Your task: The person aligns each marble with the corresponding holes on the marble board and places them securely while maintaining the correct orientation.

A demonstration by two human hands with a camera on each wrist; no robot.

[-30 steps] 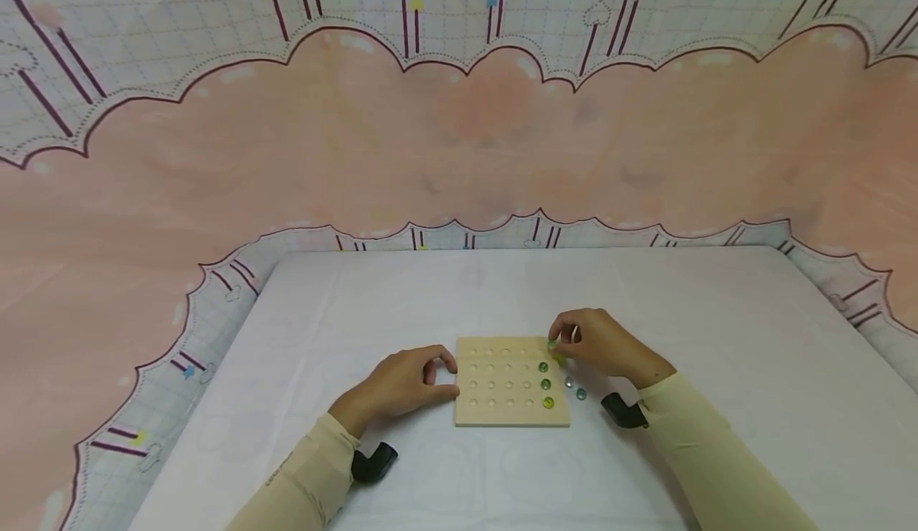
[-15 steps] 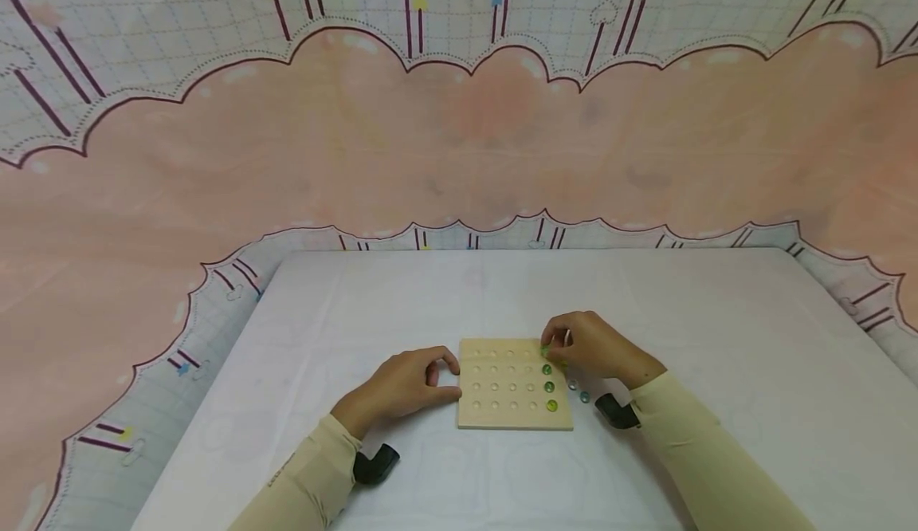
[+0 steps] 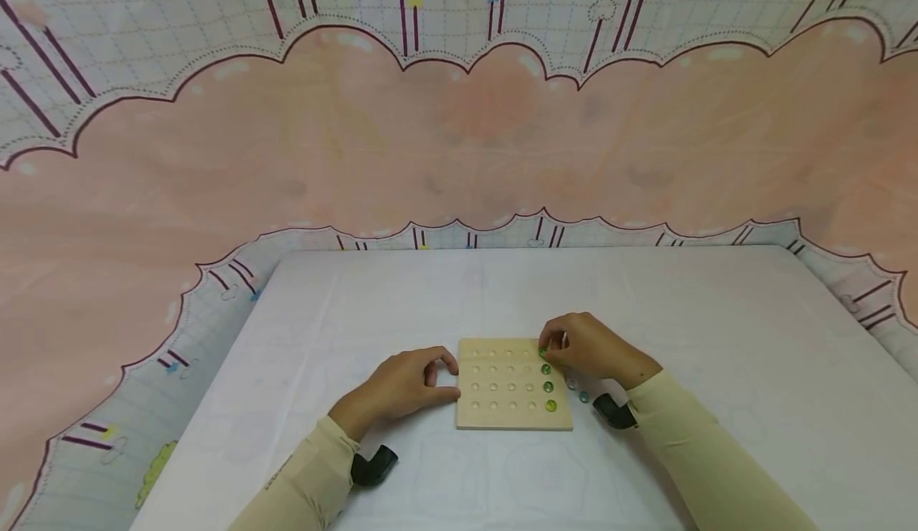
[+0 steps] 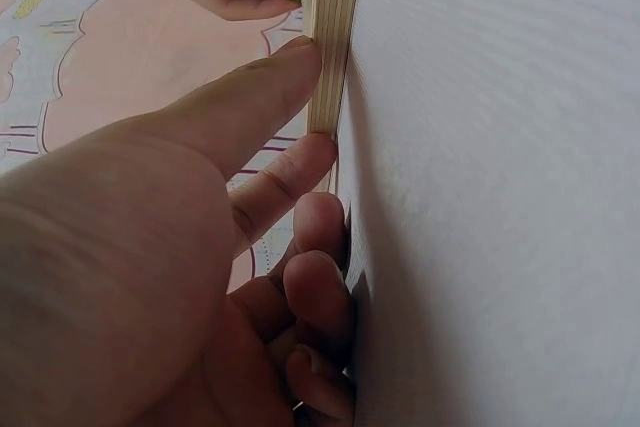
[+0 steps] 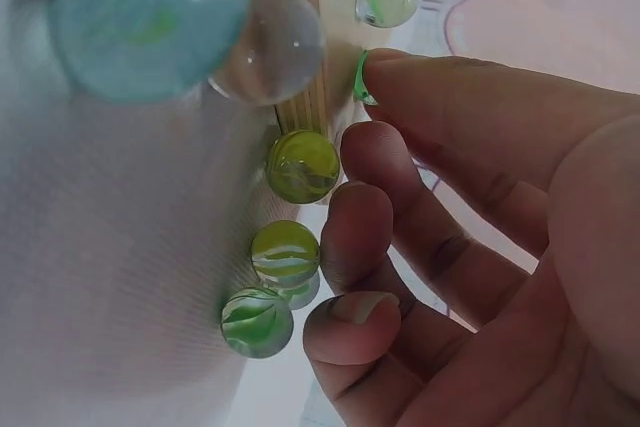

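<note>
Marble (image 3: pixel 543 352) pinched by right hand (image 3: pixel 584 348) (wrist view: more below).

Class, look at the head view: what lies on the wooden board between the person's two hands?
Between left hand and right hand, the wooden board shows empty holes, then green marbles along its right column.

Green marble (image 3: pixel 543 352) at wooden board's (image 3: pixel 502 411) corner

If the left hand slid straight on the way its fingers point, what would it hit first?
The left hand points right, its thumb and fingertips already against the left edge of the wooden board. So it would push the board itself first; the marbles sit on the far side.
</note>
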